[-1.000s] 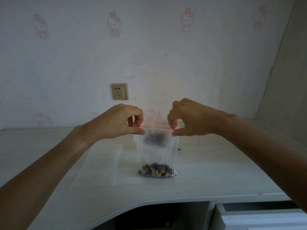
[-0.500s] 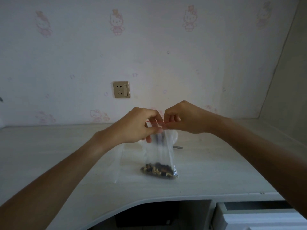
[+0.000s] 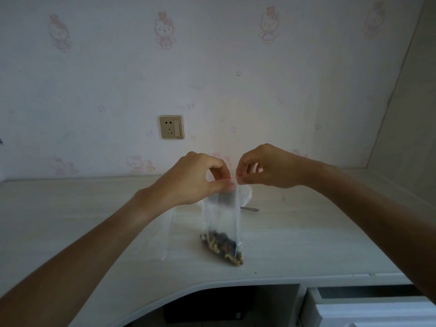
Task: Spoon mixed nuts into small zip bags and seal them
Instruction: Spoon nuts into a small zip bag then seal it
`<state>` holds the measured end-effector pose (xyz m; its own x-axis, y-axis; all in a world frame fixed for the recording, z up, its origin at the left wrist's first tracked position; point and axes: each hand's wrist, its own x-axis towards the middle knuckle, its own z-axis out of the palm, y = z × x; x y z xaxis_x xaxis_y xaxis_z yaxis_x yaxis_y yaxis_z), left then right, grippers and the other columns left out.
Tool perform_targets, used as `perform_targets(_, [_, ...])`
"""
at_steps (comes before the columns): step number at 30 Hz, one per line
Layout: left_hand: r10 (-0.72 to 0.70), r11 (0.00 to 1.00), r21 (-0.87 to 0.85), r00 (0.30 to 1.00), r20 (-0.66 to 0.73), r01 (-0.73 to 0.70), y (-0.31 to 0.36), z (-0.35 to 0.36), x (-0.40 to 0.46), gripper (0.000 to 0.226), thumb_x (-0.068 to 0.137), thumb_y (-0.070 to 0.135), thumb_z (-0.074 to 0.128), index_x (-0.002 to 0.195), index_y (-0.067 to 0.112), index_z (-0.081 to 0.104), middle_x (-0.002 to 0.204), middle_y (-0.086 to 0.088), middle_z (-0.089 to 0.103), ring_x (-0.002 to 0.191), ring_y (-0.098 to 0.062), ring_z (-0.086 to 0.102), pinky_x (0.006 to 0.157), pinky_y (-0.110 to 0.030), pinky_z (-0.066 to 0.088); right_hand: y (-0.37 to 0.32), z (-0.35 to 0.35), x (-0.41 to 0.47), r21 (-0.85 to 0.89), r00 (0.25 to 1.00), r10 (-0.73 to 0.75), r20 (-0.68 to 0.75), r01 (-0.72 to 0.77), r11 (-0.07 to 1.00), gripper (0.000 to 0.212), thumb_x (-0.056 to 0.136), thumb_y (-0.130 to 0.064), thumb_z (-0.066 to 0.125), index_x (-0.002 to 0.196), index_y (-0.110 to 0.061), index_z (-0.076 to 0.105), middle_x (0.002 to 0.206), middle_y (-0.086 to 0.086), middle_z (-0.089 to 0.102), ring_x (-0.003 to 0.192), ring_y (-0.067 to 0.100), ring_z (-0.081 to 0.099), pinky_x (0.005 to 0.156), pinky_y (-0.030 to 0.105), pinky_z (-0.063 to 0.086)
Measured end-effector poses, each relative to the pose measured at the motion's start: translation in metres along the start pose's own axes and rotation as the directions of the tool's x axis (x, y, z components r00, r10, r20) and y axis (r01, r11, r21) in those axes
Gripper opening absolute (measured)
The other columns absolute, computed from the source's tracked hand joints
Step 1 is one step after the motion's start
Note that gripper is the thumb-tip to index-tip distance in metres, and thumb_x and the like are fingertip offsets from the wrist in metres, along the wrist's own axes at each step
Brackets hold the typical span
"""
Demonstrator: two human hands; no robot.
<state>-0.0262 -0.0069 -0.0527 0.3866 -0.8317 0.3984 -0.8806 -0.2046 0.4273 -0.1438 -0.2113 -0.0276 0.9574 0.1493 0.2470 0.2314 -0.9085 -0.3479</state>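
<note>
- My left hand [image 3: 195, 178] pinches the zip bag [image 3: 221, 218] at its red top strip.
- My right hand [image 3: 266, 168] pinches the same strip, just beside the left.
- Bag hangs below both hands, bottom on the desk [image 3: 306, 232].
- Mixed nuts [image 3: 223, 247] sit in the bag's bottom.
- Empty bags [image 3: 168, 232] lie flat under my left wrist.

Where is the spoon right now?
In the head view, only the spoon handle shows, lying on the desk just behind and right of the bag, under the right hand.
</note>
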Motion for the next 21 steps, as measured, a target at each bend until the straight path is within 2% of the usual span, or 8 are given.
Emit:
perform_targets(3, [-0.039, 0.999, -0.014, 0.998, -0.04, 0.038, 0.001, 0.0, 0.001, 0.016, 0.086, 0.054, 0.077, 0.09, 0.039, 0.079, 0.088, 0.024, 0.074, 0.056, 0.008, 0.062, 0.053, -0.011, 0.045, 0.002, -0.001, -0.002, 0.028, 1.0, -0.002, -0.015, 0.002, 1.0, 0.011, 0.096, -0.022, 0.072, 0.1, -0.015, 0.079, 0.085, -0.018, 0.071, 0.077, -0.009, 0.064, 0.071, 0.007, 0.047])
perform_targets(6, [-0.091, 0.993, -0.073, 0.996, -0.016, 0.089, 0.003, -0.002, 0.003, 0.017, 0.09, 0.053, 0.074, 0.086, 0.037, 0.079, 0.082, 0.022, 0.073, 0.056, -0.006, 0.065, 0.057, -0.031, 0.057, 0.003, -0.001, -0.003, 0.076, 1.0, 0.013, -0.023, -0.011, 0.997, 0.012, 0.098, -0.02, 0.069, 0.102, -0.014, 0.079, 0.081, -0.021, 0.071, 0.077, -0.006, 0.065, 0.072, 0.01, 0.05])
perform_targets(8, [-0.105, 0.99, -0.098, 0.994, 0.019, 0.106, 0.005, -0.003, 0.003, 0.02, 0.093, 0.051, 0.071, 0.086, 0.033, 0.078, 0.081, 0.017, 0.074, 0.061, -0.018, 0.07, 0.059, -0.038, 0.062, 0.002, 0.0, -0.003, 0.12, 0.999, 0.024, -0.03, -0.02, 0.993, 0.012, 0.099, -0.019, 0.067, 0.101, -0.014, 0.078, 0.08, -0.017, 0.072, 0.076, 0.001, 0.068, 0.074, 0.015, 0.053])
perform_targets(10, [-0.095, 0.989, -0.106, 0.995, 0.039, 0.099, 0.005, -0.003, 0.003, 0.023, 0.096, 0.047, 0.068, 0.087, 0.028, 0.078, 0.081, 0.014, 0.074, 0.057, -0.017, 0.068, 0.051, -0.034, 0.06, 0.0, 0.002, -0.002, 0.19, 0.998, 0.048, -0.042, -0.039, 0.981, 0.012, 0.1, -0.016, 0.065, 0.098, -0.013, 0.075, 0.082, -0.01, 0.074, 0.075, 0.01, 0.073, 0.072, 0.022, 0.058])
perform_targets(12, [-0.08, 0.992, -0.099, 0.996, 0.031, 0.083, 0.005, -0.002, 0.004, 0.025, 0.098, 0.043, 0.067, 0.089, 0.022, 0.077, 0.077, 0.01, 0.073, 0.048, -0.005, 0.06, 0.044, -0.018, 0.048, -0.002, 0.003, -0.003, 0.25, 0.998, 0.061, -0.026, -0.053, 0.967, 0.011, 0.101, -0.013, 0.063, 0.094, -0.014, 0.072, 0.086, -0.002, 0.075, 0.075, 0.018, 0.076, 0.068, 0.03, 0.062])
perform_targets(14, [-0.071, 0.995, -0.073, 0.997, 0.034, 0.073, 0.007, -0.003, 0.003, 0.024, 0.099, 0.04, 0.066, 0.091, 0.019, 0.077, 0.075, 0.007, 0.073, 0.048, 0.001, 0.056, 0.043, -0.01, 0.04, -0.006, 0.005, -0.004, 0.26, 0.998, 0.062, -0.005, -0.058, 0.964, 0.011, 0.1, -0.009, 0.063, 0.096, -0.013, 0.072, 0.088, 0.001, 0.076, 0.074, 0.022, 0.077, 0.068, 0.035, 0.064])
perform_targets(17, [-0.061, 0.996, -0.068, 0.996, 0.064, 0.065, 0.01, -0.004, 0.002, 0.022, 0.101, 0.036, 0.065, 0.095, 0.018, 0.076, 0.079, 0.005, 0.073, 0.052, 0.004, 0.056, 0.046, -0.008, 0.039, -0.01, 0.003, -0.003, 0.238, 0.996, 0.086, 0.011, -0.086, 0.967, 0.008, 0.099, -0.012, 0.065, 0.099, -0.011, 0.073, 0.084, 0.005, 0.076, 0.072, 0.022, 0.076, 0.069, 0.04, 0.065])
perform_targets(21, [-0.041, 0.994, -0.095, 0.997, 0.071, 0.048, 0.011, -0.007, 0.002, 0.02, 0.102, 0.033, 0.064, 0.098, 0.018, 0.076, 0.081, 0.004, 0.073, 0.054, 0.004, 0.055, 0.049, -0.007, 0.04, -0.015, -0.004, -0.001, 0.199, 0.994, 0.102, 0.044, -0.109, 0.974, 0.01, 0.1, -0.015, 0.065, 0.101, -0.01, 0.074, 0.077, 0.003, 0.076, 0.068, 0.017, 0.075, 0.07, 0.037, 0.064])
